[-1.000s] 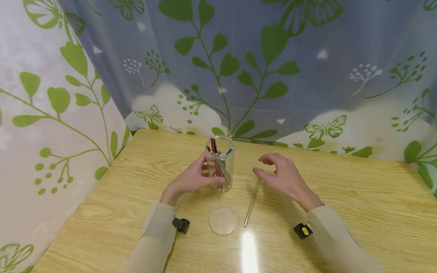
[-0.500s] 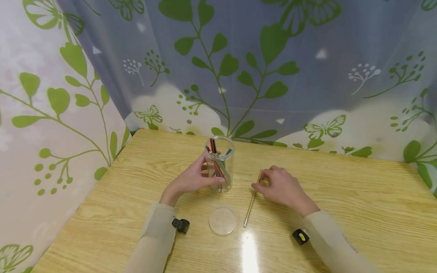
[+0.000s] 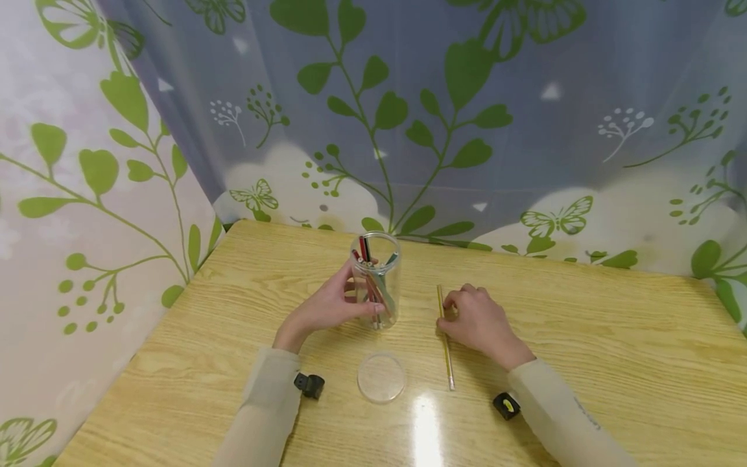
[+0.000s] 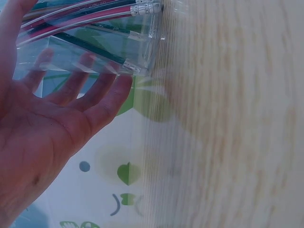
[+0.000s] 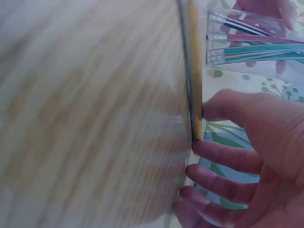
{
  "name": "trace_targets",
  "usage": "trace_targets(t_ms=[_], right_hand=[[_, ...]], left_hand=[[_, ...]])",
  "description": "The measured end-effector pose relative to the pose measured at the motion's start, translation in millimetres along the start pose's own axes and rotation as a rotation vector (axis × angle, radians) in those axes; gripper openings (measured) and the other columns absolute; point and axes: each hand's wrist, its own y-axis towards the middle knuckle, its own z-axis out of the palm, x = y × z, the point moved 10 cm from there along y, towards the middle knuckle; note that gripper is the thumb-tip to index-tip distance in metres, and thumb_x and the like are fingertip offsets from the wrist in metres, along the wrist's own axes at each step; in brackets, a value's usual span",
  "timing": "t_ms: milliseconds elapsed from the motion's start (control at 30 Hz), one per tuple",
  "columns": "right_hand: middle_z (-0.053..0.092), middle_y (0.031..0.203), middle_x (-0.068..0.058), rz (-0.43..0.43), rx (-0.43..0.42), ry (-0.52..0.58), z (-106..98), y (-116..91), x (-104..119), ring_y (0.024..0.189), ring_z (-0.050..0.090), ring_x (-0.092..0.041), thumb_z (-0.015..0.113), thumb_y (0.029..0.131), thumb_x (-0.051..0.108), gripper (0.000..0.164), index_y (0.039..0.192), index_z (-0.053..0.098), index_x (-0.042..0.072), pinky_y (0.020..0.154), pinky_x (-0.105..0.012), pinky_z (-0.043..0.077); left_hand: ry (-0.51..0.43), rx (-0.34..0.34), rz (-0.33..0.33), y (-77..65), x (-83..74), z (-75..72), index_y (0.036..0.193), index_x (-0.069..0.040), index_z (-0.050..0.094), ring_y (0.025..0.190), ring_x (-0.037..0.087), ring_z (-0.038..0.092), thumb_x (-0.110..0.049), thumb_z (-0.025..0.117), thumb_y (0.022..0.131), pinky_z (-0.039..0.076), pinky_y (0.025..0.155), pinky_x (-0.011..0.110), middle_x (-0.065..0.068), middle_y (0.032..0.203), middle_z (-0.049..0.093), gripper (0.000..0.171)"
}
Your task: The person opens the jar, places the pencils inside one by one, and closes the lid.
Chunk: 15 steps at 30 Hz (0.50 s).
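While the yellow pencil is lying flat on the bench, near the middle and pointing toward the front edge, the right hand is pinching its far end with curled fingertips. Toward the left edge, the left hand is wrapping around the clear jar of pencils. Nearer the front edge, a clear lid is lying flat.

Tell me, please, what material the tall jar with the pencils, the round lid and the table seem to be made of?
Jar: clear plastic or glass; the pencils and fingers show through its wall, so I cannot tell which.
Lid: the same clear material, a thin flat disc.
Table: wood-grain surface, probably glossy laminate; it reflects a bright light patch.
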Motion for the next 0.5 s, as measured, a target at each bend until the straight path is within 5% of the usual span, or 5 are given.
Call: trace_targets(t_ms=[200, 500], right_hand=[[0.070, 0.088, -0.008, 0.060, 0.059, 0.161, 4.9, 0.3, -8.3, 0.075, 0.063, -0.019, 0.075, 0.086, 0.020, 0.028, 0.108, 0.071, 0.003, 0.063, -0.031, 0.051], [0.075, 0.091, -0.011, 0.123, 0.082, 0.245, 7.5, -2.4, -12.9, 0.060, 0.066, -0.014, 0.075, 0.085, 0.014, 0.029, 0.111, 0.069, 0.002, 0.059, -0.029, 0.055]], left_hand=[[0.005, -0.004, -0.004, -0.4, -0.4, -0.3, 0.153, -0.036, 0.035, 0.131, 0.030, 0.055, -0.022, 0.082, 0.089, 0.053, 0.108, 0.045, 0.006, 0.139, 0.055, 0.081], [0.008, 0.003, -0.007, -0.5, -0.2, 0.2, 0.153, -0.036, 0.035, 0.131, 0.031, 0.055, -0.023, 0.081, 0.089, 0.053, 0.108, 0.046, 0.006, 0.140, 0.055, 0.080]])
